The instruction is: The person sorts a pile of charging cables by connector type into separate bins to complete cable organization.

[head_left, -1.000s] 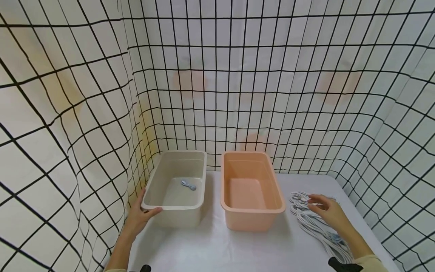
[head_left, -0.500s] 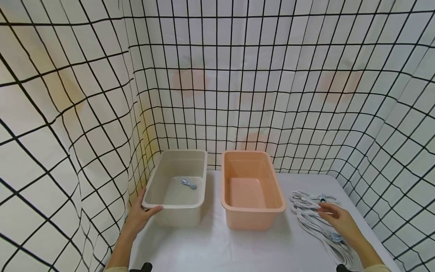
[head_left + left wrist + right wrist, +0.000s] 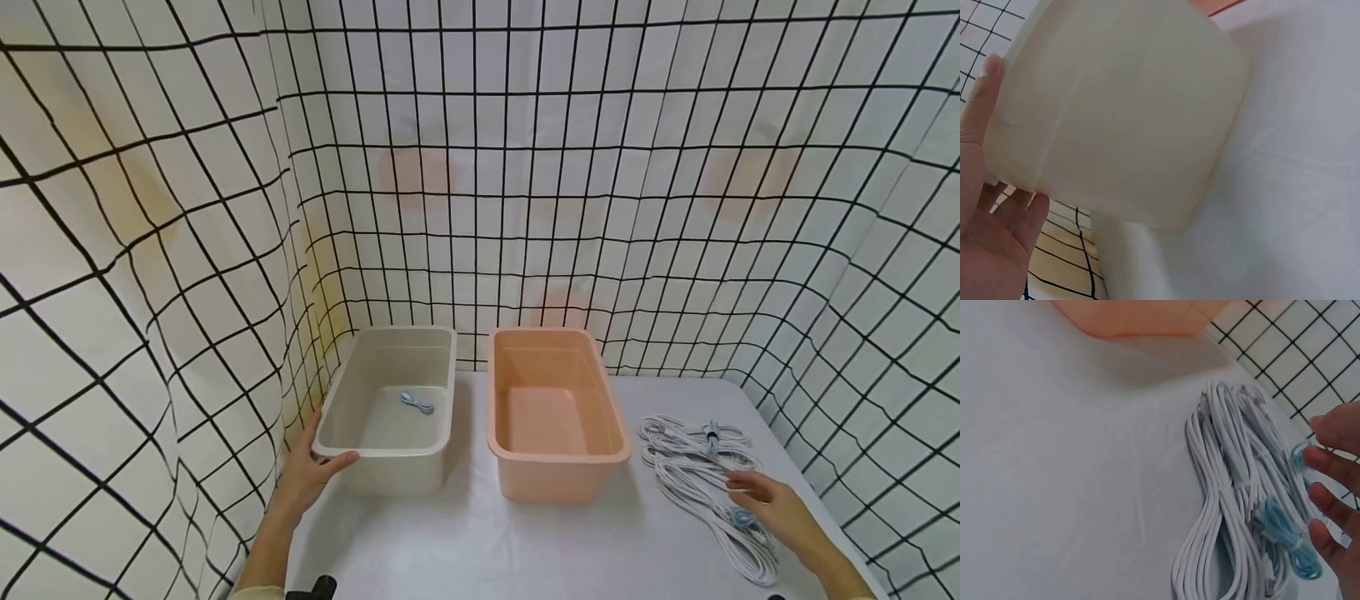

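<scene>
My left hand (image 3: 302, 475) holds the near left corner of a beige plastic bin (image 3: 393, 454), thumb along the front and fingers on the left side. That grip also shows in the left wrist view, with the hand (image 3: 991, 219) against the bin's outer wall (image 3: 1129, 119). Inside this bin lies a small pale blue bundled cable (image 3: 417, 403). On the right, my right hand (image 3: 776, 510) hovers beside a pile of white bundled cables (image 3: 686, 475), holding nothing. Light blue cable bundles (image 3: 1285, 534) lie on the pile, near the loosely bent fingers (image 3: 1329, 497).
An orange bin (image 3: 555, 479) stands between the beige bin and the cables, its floor visible with nothing on it. White cloth covers the table (image 3: 465, 550). Black grid netting (image 3: 480, 208) over pale sheeting encloses the back and both sides.
My right hand has moved right and toward me over the cable pile, uncovering a blue bundle at the far end. My left hand keeps its hold on the beige bin.
</scene>
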Available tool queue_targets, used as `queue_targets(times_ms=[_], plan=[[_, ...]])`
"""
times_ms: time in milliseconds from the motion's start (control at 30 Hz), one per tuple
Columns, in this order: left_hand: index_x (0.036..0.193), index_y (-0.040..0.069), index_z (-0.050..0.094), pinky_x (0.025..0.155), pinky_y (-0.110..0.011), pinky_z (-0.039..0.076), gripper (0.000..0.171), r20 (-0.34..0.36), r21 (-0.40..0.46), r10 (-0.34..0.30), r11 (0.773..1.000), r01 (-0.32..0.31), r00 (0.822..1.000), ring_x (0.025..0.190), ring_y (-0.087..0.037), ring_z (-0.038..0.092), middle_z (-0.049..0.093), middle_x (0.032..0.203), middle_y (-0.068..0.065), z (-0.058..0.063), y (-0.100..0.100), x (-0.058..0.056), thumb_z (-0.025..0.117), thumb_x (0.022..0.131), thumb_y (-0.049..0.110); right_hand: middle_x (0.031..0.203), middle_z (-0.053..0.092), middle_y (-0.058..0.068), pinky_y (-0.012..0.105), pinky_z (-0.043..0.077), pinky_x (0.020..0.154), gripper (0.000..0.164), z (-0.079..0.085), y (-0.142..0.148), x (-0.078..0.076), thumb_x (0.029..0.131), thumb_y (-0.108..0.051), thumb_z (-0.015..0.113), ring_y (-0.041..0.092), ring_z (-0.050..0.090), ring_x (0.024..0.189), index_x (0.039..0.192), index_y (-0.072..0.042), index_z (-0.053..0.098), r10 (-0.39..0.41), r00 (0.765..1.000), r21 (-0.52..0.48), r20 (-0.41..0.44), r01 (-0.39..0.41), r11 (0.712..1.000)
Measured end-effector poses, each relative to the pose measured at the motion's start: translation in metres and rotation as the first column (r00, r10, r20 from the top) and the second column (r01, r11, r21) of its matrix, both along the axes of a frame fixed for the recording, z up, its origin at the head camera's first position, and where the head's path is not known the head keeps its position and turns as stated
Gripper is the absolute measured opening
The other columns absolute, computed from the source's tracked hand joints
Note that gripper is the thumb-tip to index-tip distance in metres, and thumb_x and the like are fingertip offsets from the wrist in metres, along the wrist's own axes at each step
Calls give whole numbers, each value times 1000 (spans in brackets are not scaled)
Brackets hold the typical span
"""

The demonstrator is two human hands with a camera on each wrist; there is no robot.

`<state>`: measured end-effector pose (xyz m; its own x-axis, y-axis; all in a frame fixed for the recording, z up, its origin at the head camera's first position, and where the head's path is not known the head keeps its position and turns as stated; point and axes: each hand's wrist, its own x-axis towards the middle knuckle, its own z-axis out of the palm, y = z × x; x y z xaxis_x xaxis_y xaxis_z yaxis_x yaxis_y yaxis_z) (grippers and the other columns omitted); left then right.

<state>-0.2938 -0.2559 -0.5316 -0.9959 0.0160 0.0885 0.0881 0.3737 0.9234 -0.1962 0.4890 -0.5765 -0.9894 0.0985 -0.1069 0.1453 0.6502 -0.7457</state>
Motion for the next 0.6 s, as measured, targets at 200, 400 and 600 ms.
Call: queue_targets(times_ms=[200,400,600], plan=[[168,18,4,104,-53,44,112,7,6,-11,1000,11,1000,139,-46,40,33,158,-27,0,-3,1,84,90,25,145,45,38,64,49,90,62,-14,13,0,101,-37,67,59,45,125,143,7,52,-14,998,127,57,6,992],[168,19,3,105,-55,43,113,13,6,-7,1000,7,1000,141,-46,39,31,158,-27,-1,-3,-2,84,90,27,135,50,43,72,43,91,61,-39,27,2,91,-27,77,67,46,119,136,8,56,41,997,315,59,-58,947],[168,19,5,105,-57,43,113,-1,-1,-4,1000,4,1000,140,-46,39,33,157,-26,-1,0,0,85,89,29,129,55,42,73,44,88,51,-44,31,9,92,-18,74,66,50,115,131,11,59,53,998,371,26,-59,927]])
